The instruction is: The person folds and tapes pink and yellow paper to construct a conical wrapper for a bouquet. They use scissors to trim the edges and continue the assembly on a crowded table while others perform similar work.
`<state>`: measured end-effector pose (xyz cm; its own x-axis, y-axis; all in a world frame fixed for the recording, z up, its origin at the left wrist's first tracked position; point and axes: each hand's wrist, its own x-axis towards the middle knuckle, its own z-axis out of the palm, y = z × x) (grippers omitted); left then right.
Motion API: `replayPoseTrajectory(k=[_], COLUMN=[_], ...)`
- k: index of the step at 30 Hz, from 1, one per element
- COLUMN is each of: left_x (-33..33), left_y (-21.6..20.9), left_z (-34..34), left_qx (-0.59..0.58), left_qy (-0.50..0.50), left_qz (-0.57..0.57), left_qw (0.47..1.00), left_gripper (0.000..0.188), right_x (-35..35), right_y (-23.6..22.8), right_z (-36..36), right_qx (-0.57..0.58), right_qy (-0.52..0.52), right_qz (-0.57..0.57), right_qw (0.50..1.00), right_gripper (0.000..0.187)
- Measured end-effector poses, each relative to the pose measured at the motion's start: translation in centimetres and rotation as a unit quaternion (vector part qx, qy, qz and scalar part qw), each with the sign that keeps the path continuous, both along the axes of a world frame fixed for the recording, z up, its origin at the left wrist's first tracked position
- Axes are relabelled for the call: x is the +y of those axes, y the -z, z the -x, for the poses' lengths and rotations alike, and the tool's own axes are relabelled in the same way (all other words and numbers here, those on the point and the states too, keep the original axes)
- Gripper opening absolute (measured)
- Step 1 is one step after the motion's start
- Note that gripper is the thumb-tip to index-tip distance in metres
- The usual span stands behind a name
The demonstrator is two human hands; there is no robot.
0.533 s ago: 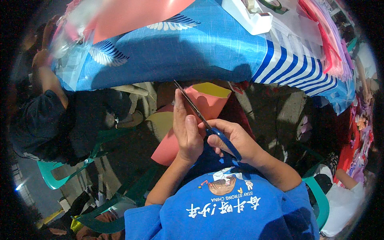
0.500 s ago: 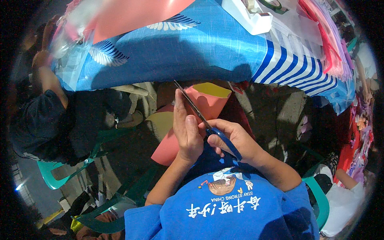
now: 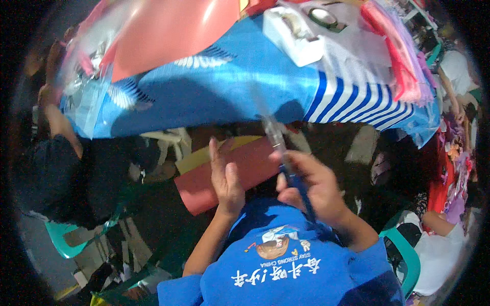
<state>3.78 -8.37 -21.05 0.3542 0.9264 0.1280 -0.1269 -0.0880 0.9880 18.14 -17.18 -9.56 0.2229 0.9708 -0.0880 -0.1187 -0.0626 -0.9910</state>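
Observation:
My right hand (image 3: 314, 186) grips a pair of scissors (image 3: 296, 188) by the blue handles. The blades point up and away toward the table edge, smeared by motion. Left of it, my left hand (image 3: 228, 188) is raised with its fingers stretched up and its thumb apart. A sheet of coral-pink paper (image 3: 250, 176), yellow on its inner side and loosely curled, lies just beyond my hands, below the table edge. The left hand overlaps the sheet in view; whether it touches it I cannot tell.
Ahead stands a table under a blue cloth (image 3: 204, 102) with stripes at its right. On it are a large pink sheet (image 3: 168, 35), a white tape dispenser (image 3: 293, 41), a tape roll (image 3: 326, 19) and pink-purple wrapping material (image 3: 395, 56). Green chairs (image 3: 403, 255) and people flank me.
The scissors have swung rightward, away from my left hand, and my hands are farther apart. The curled pink paper has turned and now lies flatter across. The whole view has shifted slightly.

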Motion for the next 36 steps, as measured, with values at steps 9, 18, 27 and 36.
replayPoseTrajectory(k=[9,18,27,36], left_x=[0.2,0.4,0.5,0.6], left_y=[-0.4,0.3,-0.5,2.6], left_z=[0.2,2.0,5.5,10.6], left_qx=[0.055,0.077,0.203,0.27], left_qy=[0.0,-0.011,-0.092,-0.169], left_qz=[0.009,-0.034,-0.115,-0.085], left_qw=[0.998,0.996,0.968,0.944], left_gripper=[0.057,0.054,0.05,0.057], right_x=[3.6,10.6,6.0,1.7], right_y=[-8.5,-8.6,-4.6,-0.4], right_z=[-15.1,-21.0,-19.6,-8.8], right_qx=[-0.523,-0.577,-0.671,-0.56], right_qy=[0.331,-0.016,0.163,0.312], right_qz=[0.015,0.298,-0.015,-0.206], right_qw=[0.785,0.76,0.723,0.74], right_gripper=[0.043,0.049,0.032,0.017])
